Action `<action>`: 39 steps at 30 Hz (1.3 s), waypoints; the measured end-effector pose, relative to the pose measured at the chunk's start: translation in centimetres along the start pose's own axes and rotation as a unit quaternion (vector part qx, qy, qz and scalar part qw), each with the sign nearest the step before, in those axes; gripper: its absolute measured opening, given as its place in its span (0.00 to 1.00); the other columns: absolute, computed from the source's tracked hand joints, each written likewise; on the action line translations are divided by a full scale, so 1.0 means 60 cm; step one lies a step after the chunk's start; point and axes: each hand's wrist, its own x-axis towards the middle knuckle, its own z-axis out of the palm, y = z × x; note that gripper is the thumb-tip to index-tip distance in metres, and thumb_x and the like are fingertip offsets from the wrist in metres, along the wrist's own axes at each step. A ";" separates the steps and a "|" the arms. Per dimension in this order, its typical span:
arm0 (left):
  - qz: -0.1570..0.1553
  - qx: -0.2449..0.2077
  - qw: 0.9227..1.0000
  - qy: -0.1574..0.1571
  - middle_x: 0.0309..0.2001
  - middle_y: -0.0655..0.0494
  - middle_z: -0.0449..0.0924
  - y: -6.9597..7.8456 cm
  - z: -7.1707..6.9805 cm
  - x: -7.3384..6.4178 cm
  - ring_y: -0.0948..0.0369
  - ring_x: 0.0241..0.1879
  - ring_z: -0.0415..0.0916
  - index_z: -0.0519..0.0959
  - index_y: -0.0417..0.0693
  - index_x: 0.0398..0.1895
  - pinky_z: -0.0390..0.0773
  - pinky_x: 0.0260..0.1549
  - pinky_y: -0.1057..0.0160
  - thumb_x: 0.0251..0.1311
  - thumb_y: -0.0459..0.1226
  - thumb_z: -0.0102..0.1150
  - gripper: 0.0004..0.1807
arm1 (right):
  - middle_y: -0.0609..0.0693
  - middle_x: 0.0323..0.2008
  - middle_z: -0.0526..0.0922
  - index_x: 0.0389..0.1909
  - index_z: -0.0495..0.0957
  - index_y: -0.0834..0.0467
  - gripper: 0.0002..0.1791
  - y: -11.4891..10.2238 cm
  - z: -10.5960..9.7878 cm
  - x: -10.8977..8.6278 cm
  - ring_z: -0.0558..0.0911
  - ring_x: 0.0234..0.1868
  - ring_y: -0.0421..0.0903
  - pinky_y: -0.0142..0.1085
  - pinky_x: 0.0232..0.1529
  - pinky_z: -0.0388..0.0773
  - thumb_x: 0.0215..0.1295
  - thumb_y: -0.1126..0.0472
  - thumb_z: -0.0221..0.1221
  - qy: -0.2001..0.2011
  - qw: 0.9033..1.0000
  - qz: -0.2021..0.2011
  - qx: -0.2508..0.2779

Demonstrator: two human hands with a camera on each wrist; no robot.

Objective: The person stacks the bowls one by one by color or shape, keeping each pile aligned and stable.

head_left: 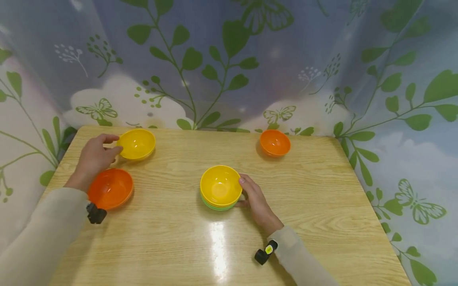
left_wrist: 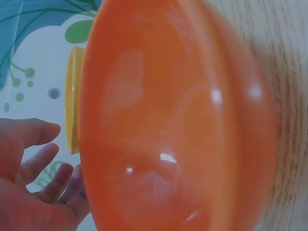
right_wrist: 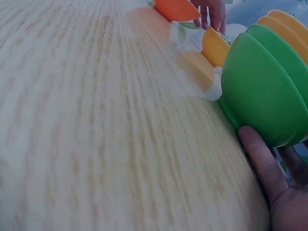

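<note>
In the head view, my left hand (head_left: pixel 98 155) reaches over an orange bowl (head_left: pixel 111 190) to the left rim of a yellow bowl (head_left: pixel 137 145). Its fingers (left_wrist: pixel 45 132) are spread and bent a little, with a small gap to the yellow bowl (left_wrist: pixel 73 101) in the left wrist view. My right hand (head_left: pixel 255 200) holds the right side of a stack of bowls (head_left: pixel 220 186), fingertips at the upper rim. Yellow bowls sit nested on green ones (right_wrist: pixel 264 86); the thumb (right_wrist: pixel 257 149) lies against the green base.
A smaller orange bowl (head_left: pixel 274 143) stands at the back right of the wooden table (head_left: pixel 171 238). Behind the table's far edge hangs a curtain (head_left: pixel 214 79) printed with leaves and butterflies, which also runs along both sides.
</note>
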 end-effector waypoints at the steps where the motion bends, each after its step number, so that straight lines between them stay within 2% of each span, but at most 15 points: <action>1: -0.002 -0.003 1.000 -0.002 0.80 0.26 0.60 -0.002 0.001 0.002 0.36 0.57 0.80 0.62 0.35 0.82 0.88 0.53 0.45 0.84 0.42 0.51 0.32 | 0.57 0.72 0.76 0.76 0.72 0.57 0.31 0.000 0.000 0.000 0.81 0.66 0.48 0.47 0.51 0.93 0.88 0.41 0.44 0.000 1.000 0.000 0.000; 6: -0.015 -0.019 1.000 -0.015 0.80 0.23 0.55 -0.009 0.008 0.011 0.34 0.58 0.81 0.52 0.35 0.87 0.89 0.56 0.42 0.82 0.38 0.53 0.38 | 0.58 0.72 0.76 0.76 0.72 0.57 0.31 0.001 0.000 0.001 0.82 0.64 0.46 0.47 0.50 0.93 0.87 0.41 0.45 0.000 1.000 -0.003 0.004; 10: -0.037 -0.051 0.998 -0.033 0.81 0.21 0.52 -0.010 0.014 0.014 0.33 0.62 0.79 0.43 0.37 0.89 0.88 0.59 0.42 0.82 0.36 0.53 0.42 | 0.58 0.71 0.77 0.76 0.72 0.58 0.31 0.001 0.000 0.000 0.83 0.63 0.46 0.47 0.50 0.93 0.87 0.42 0.45 0.002 1.000 -0.003 0.004; 13: -0.062 -0.087 0.993 -0.046 0.82 0.22 0.49 -0.010 0.016 0.016 0.33 0.65 0.77 0.40 0.39 0.89 0.89 0.59 0.46 0.83 0.37 0.52 0.43 | 0.58 0.71 0.77 0.76 0.73 0.58 0.30 0.001 0.000 0.000 0.83 0.63 0.45 0.47 0.49 0.93 0.87 0.42 0.45 0.004 1.000 -0.003 0.003; 15: -0.075 -0.105 0.990 -0.053 0.83 0.22 0.48 -0.011 0.018 0.018 0.34 0.65 0.77 0.38 0.40 0.90 0.91 0.55 0.52 0.84 0.37 0.51 0.44 | 0.58 0.71 0.77 0.76 0.73 0.58 0.31 0.002 0.000 0.000 0.83 0.63 0.46 0.47 0.49 0.93 0.87 0.42 0.45 0.005 1.000 -0.003 0.004; 19: -0.084 -0.123 0.987 -0.064 0.83 0.22 0.48 -0.013 0.018 0.025 0.43 0.56 0.84 0.37 0.41 0.90 0.93 0.45 0.60 0.85 0.37 0.50 0.43 | 0.58 0.71 0.77 0.75 0.73 0.58 0.31 0.003 -0.001 0.000 0.83 0.63 0.46 0.47 0.49 0.93 0.87 0.41 0.45 0.003 1.000 -0.003 0.006; 23: -0.089 -0.133 0.985 -0.066 0.82 0.23 0.49 -0.014 0.018 0.031 0.54 0.44 0.88 0.38 0.42 0.90 0.93 0.44 0.61 0.85 0.37 0.49 0.42 | 0.57 0.72 0.77 0.76 0.73 0.56 0.30 0.002 -0.001 -0.002 0.82 0.64 0.47 0.47 0.49 0.93 0.87 0.41 0.45 0.005 1.000 -0.003 0.001; 32: -0.101 -0.140 0.983 -0.068 0.79 0.26 0.56 -0.021 0.019 0.043 0.57 0.43 0.86 0.40 0.44 0.90 0.92 0.47 0.62 0.86 0.37 0.45 0.39 | 0.55 0.72 0.77 0.76 0.73 0.55 0.30 0.003 0.001 0.000 0.81 0.66 0.49 0.46 0.51 0.93 0.87 0.40 0.45 0.007 1.000 0.003 -0.009; 39: -0.126 -0.182 0.972 -0.075 0.81 0.26 0.58 -0.020 0.018 0.045 0.60 0.41 0.87 0.39 0.49 0.91 0.91 0.50 0.62 0.87 0.37 0.39 0.37 | 0.56 0.72 0.77 0.76 0.73 0.56 0.31 0.002 0.000 0.000 0.82 0.65 0.49 0.46 0.50 0.93 0.87 0.41 0.45 0.009 1.000 0.001 -0.010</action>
